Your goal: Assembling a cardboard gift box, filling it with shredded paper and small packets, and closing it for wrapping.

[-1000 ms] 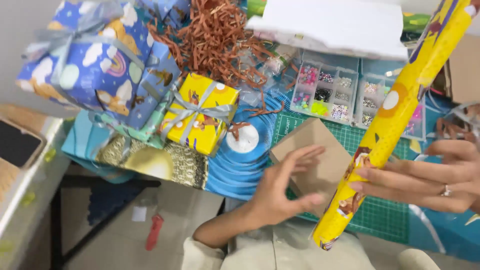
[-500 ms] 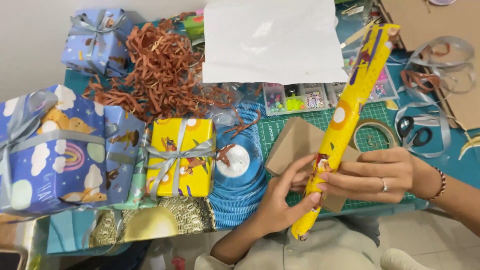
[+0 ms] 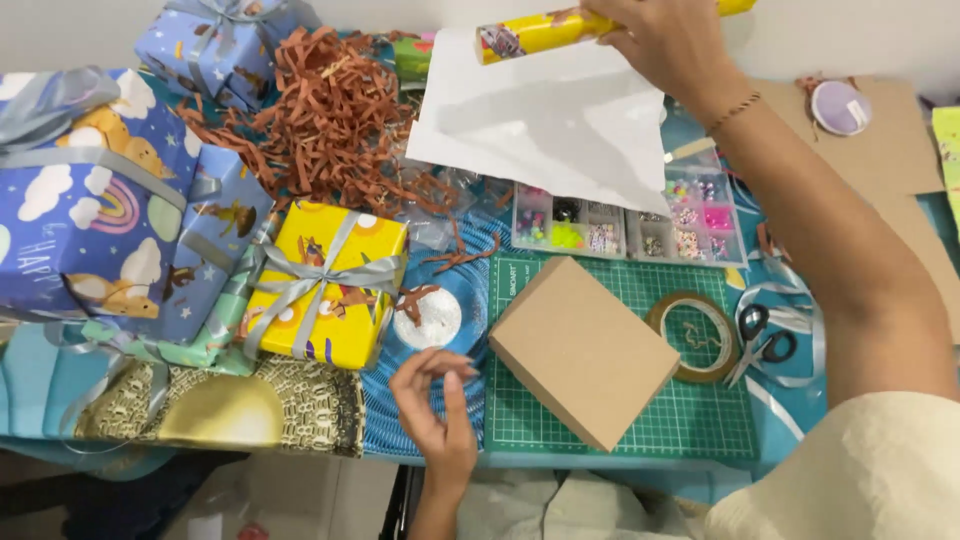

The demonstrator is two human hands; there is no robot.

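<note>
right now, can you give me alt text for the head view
A person's right hand holds a yellow roll of wrapping paper above a craft table, while the left hand hovers beside a plain brown box on a green cutting mat. Wrapped gifts and shredded paper lie left.

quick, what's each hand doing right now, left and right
Left hand: holds nothing, fingers loosely curled, beside the brown cardboard box.
Right hand: closed around the yellow wrapping paper roll, above the white paper sheet.
</note>
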